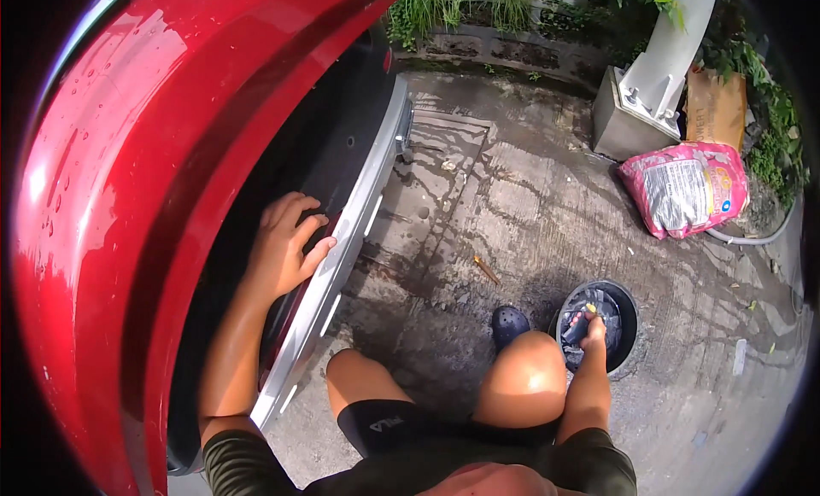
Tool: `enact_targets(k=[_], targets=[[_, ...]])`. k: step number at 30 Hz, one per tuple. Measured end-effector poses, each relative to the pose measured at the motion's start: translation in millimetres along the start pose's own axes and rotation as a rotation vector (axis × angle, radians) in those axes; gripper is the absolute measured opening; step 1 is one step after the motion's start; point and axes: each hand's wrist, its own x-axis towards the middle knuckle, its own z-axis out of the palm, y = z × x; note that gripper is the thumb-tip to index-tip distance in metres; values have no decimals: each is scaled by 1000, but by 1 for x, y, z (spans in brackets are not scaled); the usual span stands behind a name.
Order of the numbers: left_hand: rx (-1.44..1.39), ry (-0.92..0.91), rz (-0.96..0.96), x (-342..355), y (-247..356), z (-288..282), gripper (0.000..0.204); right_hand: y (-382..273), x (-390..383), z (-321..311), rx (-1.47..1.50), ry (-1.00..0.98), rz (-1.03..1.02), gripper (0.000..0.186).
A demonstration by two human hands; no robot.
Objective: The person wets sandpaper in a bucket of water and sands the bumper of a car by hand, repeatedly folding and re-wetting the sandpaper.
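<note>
From the view's middle, the car (102,265) fills 9 o'clock; drops (58,203) dot its paint, so wetting looks done there at least. Close in at 9 o'clock, the left hand (286,253) lies loosely spread at the trim (362,197), gripping nothing. At 4 o'clock the right hand (591,329) dips into the bucket (629,317); I cannot tell whether it grasps anything. Work seems under way; how much is left does not show.

The trim's edge, running from 12 to 7 o'clock, limits leftward movement. Streaked ground (530,189) gives open room at 2 o'clock. A shoe (510,327) and knee (521,381) crowd the bucket's left; the sack (683,193), near 3 o'clock, stands well apart.
</note>
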Motion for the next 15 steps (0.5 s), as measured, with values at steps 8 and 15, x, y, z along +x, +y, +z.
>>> enact_targets(k=[8,15], targets=[[12,44,-188,-7,-8,-8,30,35,10,-11,-245,83,-113,19],[-153,243,-247,53,-36,15,30,3,235,-211,-1782,212,-1049,26]])
